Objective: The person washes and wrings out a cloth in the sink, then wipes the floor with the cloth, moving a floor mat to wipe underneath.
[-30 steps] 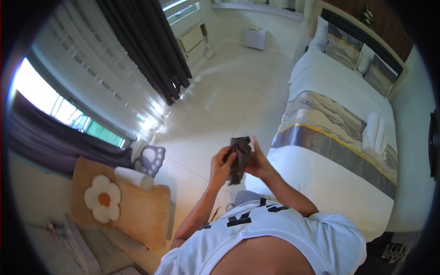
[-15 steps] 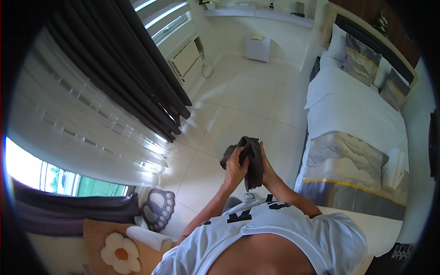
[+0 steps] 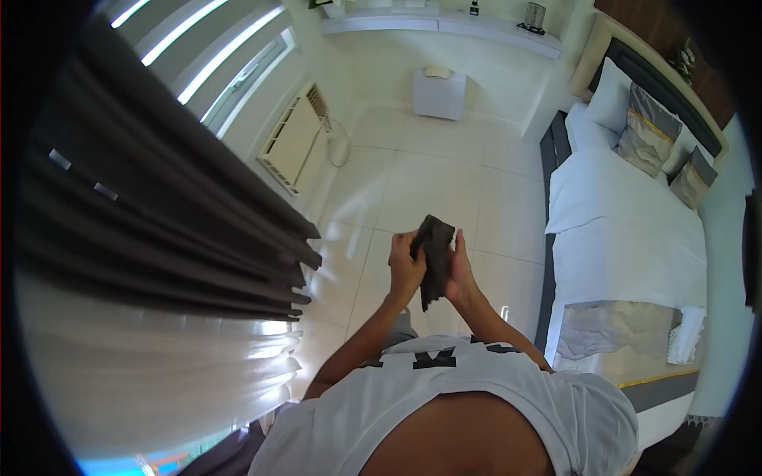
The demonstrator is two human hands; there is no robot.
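A dark grey cloth [image 3: 436, 258], loosely folded, is held upright between both hands in front of my chest, above the tiled floor. My left hand [image 3: 406, 263] grips its left side, with the thumb pressed on the front and the fingers behind it. At the right edge of the cloth is my right hand [image 3: 459, 271], its palm against the fabric and a fingertip pointing up; part of this hand is hidden behind the cloth.
The bed [image 3: 627, 238] with pillows and a runner stands on the right. Dark curtains [image 3: 182, 198] hang at the left, near an air conditioner [image 3: 295, 143]. Ahead are a small white cabinet [image 3: 439, 95] and a wall shelf [image 3: 444, 25].
The view has swung toward the far wall and shelf, and the flower cushion and paw-shaped mat have left it. The cloth now looks more compact between my hands.
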